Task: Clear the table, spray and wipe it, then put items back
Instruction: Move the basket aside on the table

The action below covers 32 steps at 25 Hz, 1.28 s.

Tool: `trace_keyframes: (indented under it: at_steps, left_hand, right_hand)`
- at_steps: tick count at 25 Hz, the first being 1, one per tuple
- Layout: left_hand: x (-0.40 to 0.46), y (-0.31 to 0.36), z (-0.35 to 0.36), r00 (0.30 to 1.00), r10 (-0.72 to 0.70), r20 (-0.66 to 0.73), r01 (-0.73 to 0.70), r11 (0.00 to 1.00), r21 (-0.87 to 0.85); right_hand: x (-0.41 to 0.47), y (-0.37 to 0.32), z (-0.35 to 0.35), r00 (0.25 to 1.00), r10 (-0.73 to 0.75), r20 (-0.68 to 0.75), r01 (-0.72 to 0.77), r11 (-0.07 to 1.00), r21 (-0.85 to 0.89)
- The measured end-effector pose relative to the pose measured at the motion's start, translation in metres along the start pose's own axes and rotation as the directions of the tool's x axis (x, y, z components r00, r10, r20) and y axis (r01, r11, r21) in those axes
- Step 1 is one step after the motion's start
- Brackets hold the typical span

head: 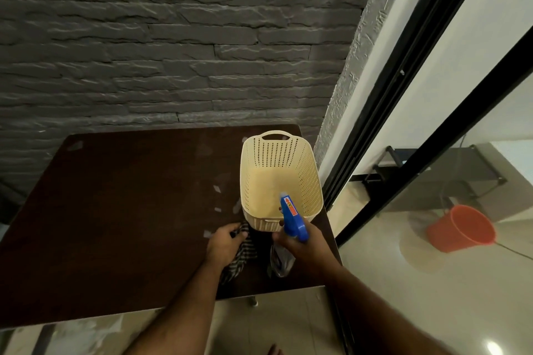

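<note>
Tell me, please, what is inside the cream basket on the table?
The cream basket looks empty: its bare bottom and perforated walls show. The blue spray bottle, held by the right hand, covers a small part of the near inside edge, so that spot cannot be checked.

Dark brown table (115, 210) fills the lower left and centre of the frame, far edge against a grey wall. Cream perforated basket (279, 179) stands upright at its right edge. Checked cloth (242, 256) lies near the front edge, just below the basket. Pale scuffs mark the surface centre.
</note>
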<state>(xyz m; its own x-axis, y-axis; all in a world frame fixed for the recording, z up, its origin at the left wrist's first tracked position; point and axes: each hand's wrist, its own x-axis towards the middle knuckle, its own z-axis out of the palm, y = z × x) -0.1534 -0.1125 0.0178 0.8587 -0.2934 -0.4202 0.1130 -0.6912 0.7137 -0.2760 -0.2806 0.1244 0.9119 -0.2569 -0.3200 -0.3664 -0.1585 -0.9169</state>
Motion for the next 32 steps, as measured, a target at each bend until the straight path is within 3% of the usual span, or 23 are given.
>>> trace_keyframes:
  at_steps: [3, 7, 13, 16, 18, 23, 27, 32]
  left_hand:
    - [0.0, -0.002, 0.0, 0.998, 0.018, 0.065, -0.026, 0.992, 0.12]
    - [0.001, -0.003, -0.01, 0.996, 0.021, 0.084, -0.031, 0.993, 0.117]
    - [0.009, 0.019, -0.039, 0.992, 0.119, -0.036, -0.115, 0.988, 0.106]
    - [0.008, 0.04, -0.049, 0.964, 0.2, -0.172, -0.187, 0.978, 0.09]
    - [0.007, 0.06, -0.057, 0.935, 0.265, -0.237, -0.253, 0.964, 0.079]
    - [0.03, 0.113, -0.07, 0.91, 0.332, -0.248, -0.319, 0.943, 0.095]
    - [0.044, 0.127, -0.062, 0.962, 0.189, -0.2, -0.16, 0.975, 0.153]
    - [0.06, 0.11, -0.037, 0.988, -0.122, -0.095, 0.137, 0.978, 0.16]
  right_hand:
    - [0.002, 0.001, 0.0, 1.0, 0.009, -0.008, -0.009, 1.0, -0.025]
    - [-0.001, -0.002, -0.004, 1.0, 0.002, 0.019, -0.001, 0.998, -0.058]
    - [-0.009, -0.013, -0.043, 0.98, 0.098, 0.174, -0.057, 0.973, -0.223]
    - [-0.004, -0.024, -0.06, 0.998, 0.066, -0.007, -0.064, 0.936, -0.346]
    - [0.008, -0.034, -0.067, 0.987, -0.04, -0.157, -0.029, 0.909, -0.416]
    - [0.061, -0.061, -0.069, 0.91, -0.282, -0.303, 0.084, 0.843, -0.532]
    - [0.097, -0.054, -0.071, 0.931, -0.21, -0.3, -0.014, 0.799, -0.601]
    - [0.115, -0.017, -0.072, 0.96, -0.01, -0.279, -0.142, 0.845, -0.515]
